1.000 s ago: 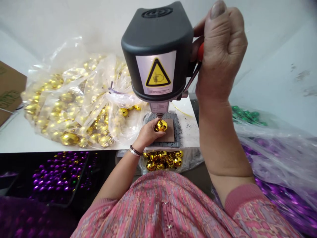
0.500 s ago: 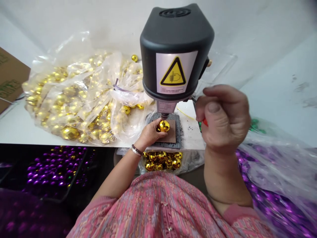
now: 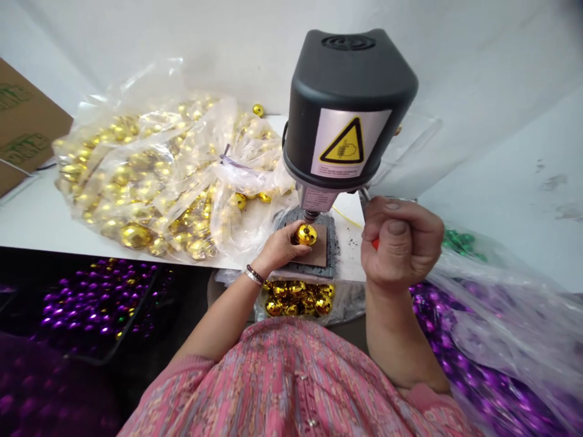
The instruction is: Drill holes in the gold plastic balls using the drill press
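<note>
My left hand (image 3: 285,246) pinches a shiny gold faceted ball (image 3: 306,235) between thumb and fingers. The ball sits on a brown board (image 3: 321,249) over the dark grey base (image 3: 331,258) of a drill press (image 3: 348,109). Right above the ball is the drill chuck (image 3: 311,215), with its thin bit at the ball's top; whether the bit has entered it I cannot tell. My right hand (image 3: 401,243) is closed around the press's lever (image 3: 365,194), and a bit of red shows between the fingers.
A clear plastic bag of gold balls (image 3: 136,182) fills the table's left side. More gold balls (image 3: 298,298) lie in plastic at my lap. Purple balls (image 3: 98,297) sit low left, and bagged purple ones (image 3: 483,364) at right. A cardboard box (image 3: 31,127) stands far left.
My right hand has come lower in the view with the lever. My left hand keeps the gold ball under the chuck. The camera view has shifted slightly, moving the press head rightward in the picture.
</note>
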Demonstrator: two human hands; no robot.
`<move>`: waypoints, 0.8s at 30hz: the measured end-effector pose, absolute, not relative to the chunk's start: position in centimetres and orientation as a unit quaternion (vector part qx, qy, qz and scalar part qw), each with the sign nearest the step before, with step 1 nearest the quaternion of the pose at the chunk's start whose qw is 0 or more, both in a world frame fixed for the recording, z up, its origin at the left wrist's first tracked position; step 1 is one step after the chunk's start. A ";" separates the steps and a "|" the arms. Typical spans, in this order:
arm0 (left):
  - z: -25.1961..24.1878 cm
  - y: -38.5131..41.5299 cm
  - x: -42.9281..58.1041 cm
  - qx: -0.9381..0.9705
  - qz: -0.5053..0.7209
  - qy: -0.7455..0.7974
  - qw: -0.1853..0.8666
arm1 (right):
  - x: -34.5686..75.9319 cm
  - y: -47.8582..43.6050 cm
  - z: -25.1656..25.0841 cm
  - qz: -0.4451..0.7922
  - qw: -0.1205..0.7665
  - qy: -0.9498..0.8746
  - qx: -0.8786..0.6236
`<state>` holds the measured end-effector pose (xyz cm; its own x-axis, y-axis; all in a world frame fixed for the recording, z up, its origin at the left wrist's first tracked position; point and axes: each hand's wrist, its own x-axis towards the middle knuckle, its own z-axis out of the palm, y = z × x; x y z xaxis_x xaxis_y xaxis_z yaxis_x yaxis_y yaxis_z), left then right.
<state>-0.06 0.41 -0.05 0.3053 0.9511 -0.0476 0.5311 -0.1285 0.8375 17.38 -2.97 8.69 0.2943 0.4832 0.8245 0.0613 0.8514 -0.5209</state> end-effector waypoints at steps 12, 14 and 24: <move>-0.7 0.5 -0.4 0.705 0.266 0.512 0.412 | 17.2 -1.6 7.2 0.108 0.787 -0.586 -0.160; -0.9 0.6 -0.4 0.704 0.268 0.512 0.414 | 17.2 -1.7 6.3 0.101 0.782 -0.589 -0.179; -0.2 0.2 -0.4 0.699 0.264 0.516 0.418 | 16.5 -0.7 12.8 0.134 0.805 -0.535 -0.220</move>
<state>-0.37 0.17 -0.21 0.3276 0.9428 -0.0623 0.5010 -0.1174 0.8575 16.46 -0.66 12.84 0.3920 0.4505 0.8021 0.0194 0.8677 -0.4967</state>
